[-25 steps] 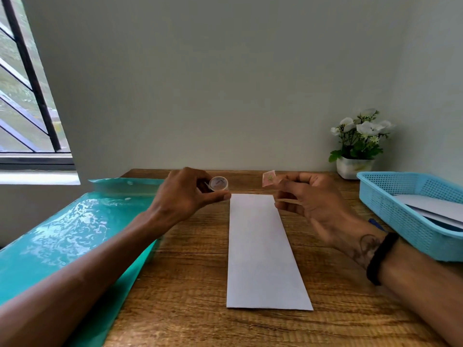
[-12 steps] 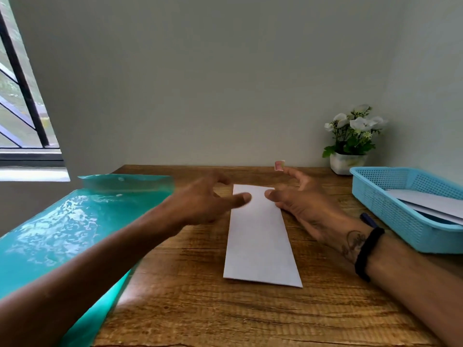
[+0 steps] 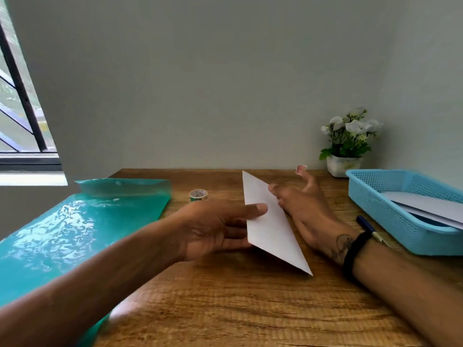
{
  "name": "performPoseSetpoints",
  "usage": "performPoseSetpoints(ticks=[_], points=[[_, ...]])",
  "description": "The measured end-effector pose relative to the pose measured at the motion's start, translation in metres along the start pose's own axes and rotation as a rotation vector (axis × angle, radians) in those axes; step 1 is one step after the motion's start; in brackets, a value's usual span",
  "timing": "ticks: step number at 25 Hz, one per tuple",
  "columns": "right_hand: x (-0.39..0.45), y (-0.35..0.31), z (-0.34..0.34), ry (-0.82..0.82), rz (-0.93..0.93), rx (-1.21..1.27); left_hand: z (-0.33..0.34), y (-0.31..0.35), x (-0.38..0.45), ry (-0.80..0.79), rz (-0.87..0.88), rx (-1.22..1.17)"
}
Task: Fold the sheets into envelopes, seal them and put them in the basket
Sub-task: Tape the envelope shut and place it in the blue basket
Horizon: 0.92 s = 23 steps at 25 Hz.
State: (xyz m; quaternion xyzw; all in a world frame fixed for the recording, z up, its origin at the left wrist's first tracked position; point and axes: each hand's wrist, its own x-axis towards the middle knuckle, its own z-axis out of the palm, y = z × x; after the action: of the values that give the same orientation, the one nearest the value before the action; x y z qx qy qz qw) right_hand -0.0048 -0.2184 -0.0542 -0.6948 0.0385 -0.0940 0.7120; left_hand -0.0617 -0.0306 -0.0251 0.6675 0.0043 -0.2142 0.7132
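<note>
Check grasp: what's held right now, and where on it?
Folded white sheet, left hand pinching its left edge, right hand behind it; tape piece on a right fingertip.

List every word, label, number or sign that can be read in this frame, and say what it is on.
No text can be read.
Tape roll: a dark marking on its core, too small and blurred to read.
Piece of tape on a fingertip of the right hand: pinkish, no print discernible.
Folded sheet, blue basket, green folder, flower pot: no print visible.

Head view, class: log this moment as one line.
paper: lifted, tilted | left hand: holding paper | right hand: holding paper | tape roll: on table
</note>
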Motion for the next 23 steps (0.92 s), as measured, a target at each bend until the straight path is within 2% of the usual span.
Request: performPoseSetpoints(ticks=[2,4,7,9,11,13,14,19,23], points=[[-0.003,-0.006,-0.004,0.087,-0.084,0.001,0.007,-0.006,0.001,-0.019,0.013,0.129],[-0.001,-0.01,-0.009,0.13,-0.195,0.017,0.005,-0.007,0.007,0.09,0.134,0.178],[-0.001,-0.012,-0.009,-0.001,-0.172,0.142,-0.004,-0.005,0.012,0.243,0.302,0.124],[-0.001,-0.013,-0.007,-0.037,-0.175,0.216,-0.008,-0.003,0.015,0.21,0.295,-0.011],[-0.004,-0.015,-0.005,0.009,-0.233,0.245,-0.005,-0.002,0.01,0.07,0.182,-0.198],[-0.006,-0.017,-0.005,0.042,-0.28,0.273,0.002,-0.004,0.005,-0.075,0.09,-0.194],[-0.007,-0.018,-0.005,0.037,-0.294,0.276,0.003,-0.006,0.006,-0.098,0.084,-0.153],[-0.013,-0.027,-0.004,-0.016,-0.307,0.14,-0.013,0.001,0.017,0.079,0.307,-0.237],[-0.027,-0.022,0.005,-0.159,-0.27,-0.003,-0.026,0.003,0.018,0.152,0.408,-0.208]])
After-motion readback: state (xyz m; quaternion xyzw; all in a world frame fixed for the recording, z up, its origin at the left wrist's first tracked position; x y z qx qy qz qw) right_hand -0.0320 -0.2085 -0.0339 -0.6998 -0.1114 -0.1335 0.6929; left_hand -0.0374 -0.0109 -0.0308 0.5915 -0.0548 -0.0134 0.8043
